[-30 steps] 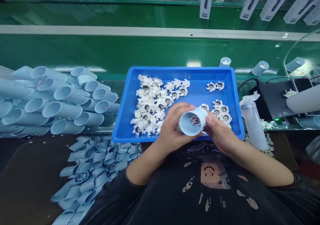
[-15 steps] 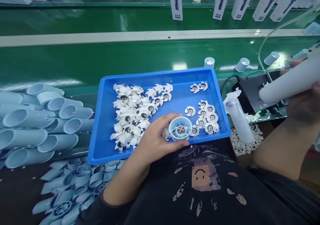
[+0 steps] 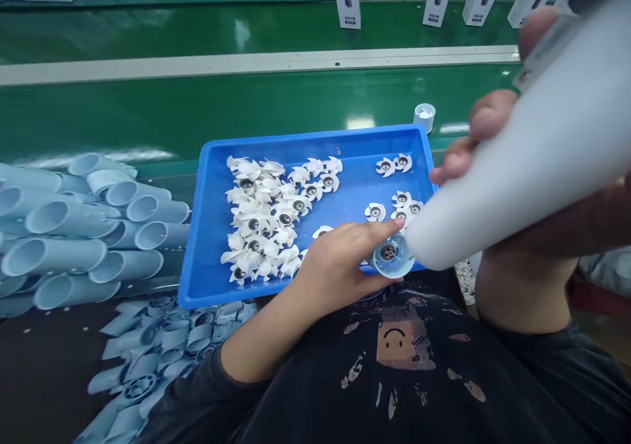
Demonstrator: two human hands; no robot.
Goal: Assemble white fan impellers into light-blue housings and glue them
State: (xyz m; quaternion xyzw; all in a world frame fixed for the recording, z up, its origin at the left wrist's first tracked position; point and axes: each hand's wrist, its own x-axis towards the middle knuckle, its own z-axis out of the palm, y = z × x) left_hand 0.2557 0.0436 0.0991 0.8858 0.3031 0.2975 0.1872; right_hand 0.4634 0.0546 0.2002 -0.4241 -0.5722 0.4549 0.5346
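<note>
The left hand (image 3: 335,266) grips a blue housing (image 3: 393,255), fan (image 3: 388,252) already fitted, at the near rim of the tray (image 3: 315,131); the right hand (image 3: 488,119) grips a white tube (image 3: 522,161) above it; many white fans (image 3: 261,217) remain loose.

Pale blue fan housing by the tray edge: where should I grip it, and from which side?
Grip the pale blue fan housing around its outer wall, coming from the left, where the left hand sits. Its open end faces up with the rotor inside, so keep off that opening; the white tube crowds its right side.
</note>
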